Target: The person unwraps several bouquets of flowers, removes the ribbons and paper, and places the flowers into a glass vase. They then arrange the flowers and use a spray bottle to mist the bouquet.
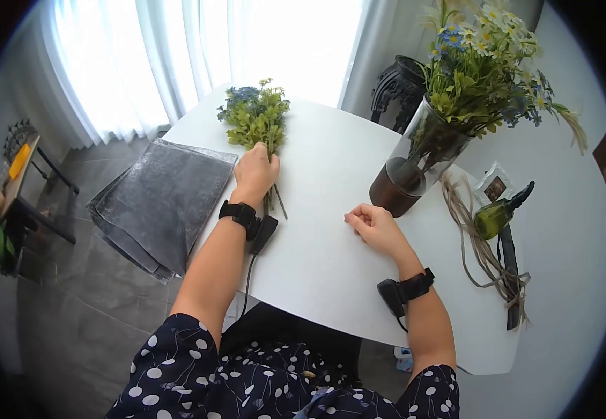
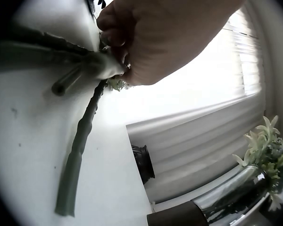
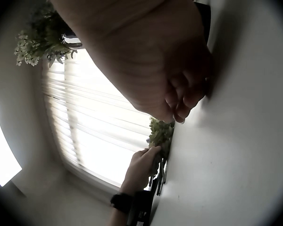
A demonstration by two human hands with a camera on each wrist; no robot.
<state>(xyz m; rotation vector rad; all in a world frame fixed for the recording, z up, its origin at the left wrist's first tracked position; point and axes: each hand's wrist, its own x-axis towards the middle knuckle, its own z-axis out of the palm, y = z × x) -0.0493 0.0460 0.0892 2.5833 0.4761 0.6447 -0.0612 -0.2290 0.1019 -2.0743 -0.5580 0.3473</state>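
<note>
My left hand [image 1: 255, 171] grips a bunch of flowers [image 1: 257, 115] by its stems at the far left of the white table. Blue and pale blossoms and green leaves point away from me, and the bare stems [image 2: 78, 155] stick out below the fist. Over the middle of the table my right hand [image 1: 375, 227] has its fingers loosely curled, with nothing in them. Just beyond it stands a tall glass vase [image 1: 422, 150] with a brown base, full of white and blue flowers [image 1: 484, 63] and green leaves.
A stack of dark grey sheets [image 1: 167, 195] overhangs the left edge of the white table [image 1: 317, 258]. On the right lie beige ribbon strands [image 1: 470, 237], a green spray bottle [image 1: 493, 220] and a small framed picture [image 1: 495, 187]. A black carved stand [image 1: 397, 87] is behind the table.
</note>
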